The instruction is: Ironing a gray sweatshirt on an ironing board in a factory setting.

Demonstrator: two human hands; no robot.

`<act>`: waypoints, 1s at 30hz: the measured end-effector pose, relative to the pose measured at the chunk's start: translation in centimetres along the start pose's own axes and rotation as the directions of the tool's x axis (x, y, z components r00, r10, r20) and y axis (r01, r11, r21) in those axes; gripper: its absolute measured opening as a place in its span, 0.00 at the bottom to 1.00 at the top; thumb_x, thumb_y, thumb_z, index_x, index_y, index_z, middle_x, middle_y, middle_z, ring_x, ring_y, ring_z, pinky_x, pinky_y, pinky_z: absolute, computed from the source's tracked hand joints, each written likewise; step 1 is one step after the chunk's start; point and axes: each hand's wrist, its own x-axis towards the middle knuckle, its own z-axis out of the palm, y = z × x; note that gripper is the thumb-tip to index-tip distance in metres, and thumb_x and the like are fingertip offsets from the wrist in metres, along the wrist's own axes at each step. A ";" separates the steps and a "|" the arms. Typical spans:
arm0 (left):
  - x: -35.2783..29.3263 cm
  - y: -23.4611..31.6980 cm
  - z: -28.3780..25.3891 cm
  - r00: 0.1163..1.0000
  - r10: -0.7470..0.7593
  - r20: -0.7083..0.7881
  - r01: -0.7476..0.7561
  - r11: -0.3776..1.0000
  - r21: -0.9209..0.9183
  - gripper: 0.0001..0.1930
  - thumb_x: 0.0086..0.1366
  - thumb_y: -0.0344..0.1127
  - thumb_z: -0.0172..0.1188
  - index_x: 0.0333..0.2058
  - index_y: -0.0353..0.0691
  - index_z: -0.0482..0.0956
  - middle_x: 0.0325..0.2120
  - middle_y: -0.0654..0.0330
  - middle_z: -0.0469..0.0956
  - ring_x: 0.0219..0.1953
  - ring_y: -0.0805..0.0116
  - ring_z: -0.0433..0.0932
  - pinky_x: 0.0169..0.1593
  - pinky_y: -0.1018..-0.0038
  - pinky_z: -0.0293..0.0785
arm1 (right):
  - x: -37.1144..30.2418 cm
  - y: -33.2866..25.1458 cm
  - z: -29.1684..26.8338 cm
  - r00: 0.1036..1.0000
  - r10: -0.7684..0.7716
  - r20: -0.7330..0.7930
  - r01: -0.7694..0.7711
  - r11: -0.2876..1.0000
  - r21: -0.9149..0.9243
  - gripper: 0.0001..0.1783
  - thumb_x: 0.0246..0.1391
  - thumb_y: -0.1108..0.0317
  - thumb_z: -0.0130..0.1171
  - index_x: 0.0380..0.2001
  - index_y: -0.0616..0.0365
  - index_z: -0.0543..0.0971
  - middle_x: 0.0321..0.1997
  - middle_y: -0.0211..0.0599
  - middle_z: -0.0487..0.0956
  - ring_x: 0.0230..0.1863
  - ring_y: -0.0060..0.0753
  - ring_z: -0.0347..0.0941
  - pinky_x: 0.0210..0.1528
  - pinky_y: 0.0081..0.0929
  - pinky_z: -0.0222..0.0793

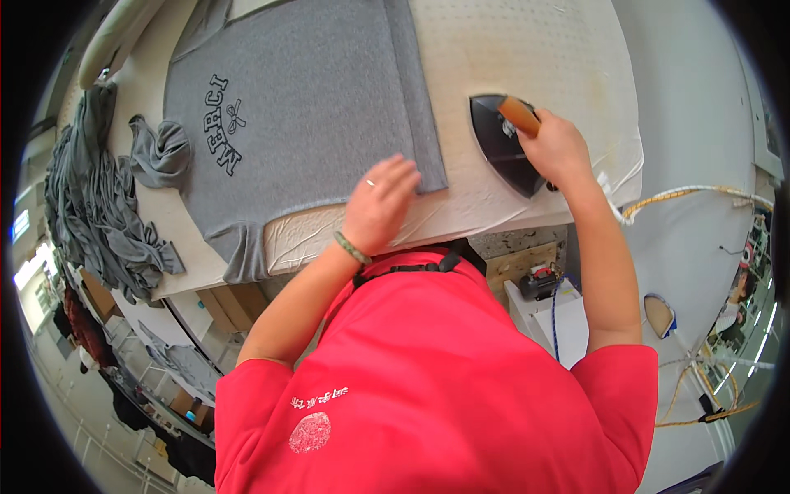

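A grey sweatshirt [313,99] with dark lettering and a small bow print lies spread out on the white padded ironing table [559,58]. Its ribbed hem faces right, and one cuff hangs by the near edge. Over the sweatshirt's near right corner is my left hand [380,206], slightly blurred, fingers stretched out and holding nothing; I cannot tell whether it touches the cloth. To the right, my right hand [561,152] grips the orange-brown handle of a black iron [495,148]. The iron is on the table cover, apart from the sweatshirt, its soleplate hidden.
Crumpled grey garments [99,198] heap up at the table's left end, partly hanging over the edge. A white and yellow cord [691,189] runs right from near the iron. Below the table are a cardboard box [234,306] and a black-and-red device [539,284].
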 end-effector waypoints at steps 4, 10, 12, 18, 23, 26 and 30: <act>2.7 -0.4 -0.6 0.990 -0.122 -0.073 0.122 0.993 0.001 0.24 0.70 0.35 0.58 0.63 0.37 0.74 0.69 0.51 0.68 0.73 0.49 0.63 0.75 0.53 0.58 | 0.2 -2.5 -0.2 0.990 -0.015 -0.139 0.006 0.998 -0.059 0.17 0.59 0.58 0.67 0.47 0.55 0.83 0.40 0.47 0.86 0.43 0.56 0.82 0.46 0.46 0.77; 3.5 -0.6 1.6 0.983 -0.161 -0.087 0.172 0.976 0.132 0.26 0.70 0.38 0.59 0.65 0.37 0.73 0.71 0.52 0.65 0.75 0.51 0.61 0.76 0.54 0.56 | -6.2 -7.3 8.7 0.969 -0.207 -0.133 0.245 0.863 0.441 0.12 0.56 0.65 0.70 0.42 0.56 0.83 0.36 0.38 0.84 0.35 0.39 0.82 0.39 0.33 0.77; 3.6 -0.3 1.7 0.984 -0.167 -0.063 0.174 0.975 0.135 0.28 0.70 0.39 0.59 0.66 0.37 0.71 0.72 0.52 0.63 0.76 0.52 0.59 0.77 0.55 0.53 | -6.2 -7.1 10.5 0.978 -0.181 -0.101 0.207 0.861 0.464 0.12 0.56 0.65 0.70 0.41 0.57 0.83 0.36 0.37 0.84 0.35 0.39 0.82 0.39 0.33 0.77; 3.5 0.6 1.3 0.986 -0.159 -0.041 0.163 0.975 0.152 0.31 0.69 0.42 0.59 0.68 0.36 0.69 0.74 0.52 0.61 0.77 0.52 0.56 0.78 0.54 0.49 | -6.5 -7.2 10.8 0.984 -0.161 0.080 0.119 0.918 0.378 0.10 0.56 0.67 0.69 0.41 0.56 0.82 0.39 0.37 0.84 0.35 0.37 0.82 0.39 0.33 0.77; 2.4 1.7 2.1 0.982 -0.186 -0.016 0.185 0.955 0.232 0.33 0.69 0.43 0.59 0.69 0.36 0.67 0.75 0.51 0.59 0.77 0.51 0.54 0.79 0.53 0.47 | -5.3 -5.3 3.3 0.544 -0.548 -0.635 0.636 0.763 -0.113 0.15 0.55 0.72 0.67 0.47 0.54 0.82 0.48 0.41 0.82 0.45 0.41 0.81 0.46 0.39 0.77; 0.7 2.9 2.5 0.982 -0.187 -0.011 0.183 0.945 0.270 0.33 0.69 0.43 0.59 0.69 0.35 0.66 0.75 0.50 0.58 0.77 0.50 0.54 0.78 0.53 0.47 | -3.5 -3.9 -0.1 0.527 -0.467 -0.711 0.413 0.871 -0.266 0.16 0.56 0.69 0.68 0.48 0.57 0.82 0.49 0.42 0.82 0.48 0.44 0.80 0.48 0.43 0.76; -1.2 3.6 1.2 0.988 -0.097 0.122 0.076 0.983 0.164 0.33 0.71 0.45 0.58 0.70 0.36 0.65 0.75 0.50 0.58 0.77 0.49 0.54 0.78 0.53 0.47 | -1.8 -1.6 -0.1 0.935 -0.192 -0.298 0.174 0.981 -0.086 0.20 0.58 0.62 0.69 0.51 0.61 0.80 0.47 0.42 0.83 0.46 0.48 0.80 0.49 0.43 0.77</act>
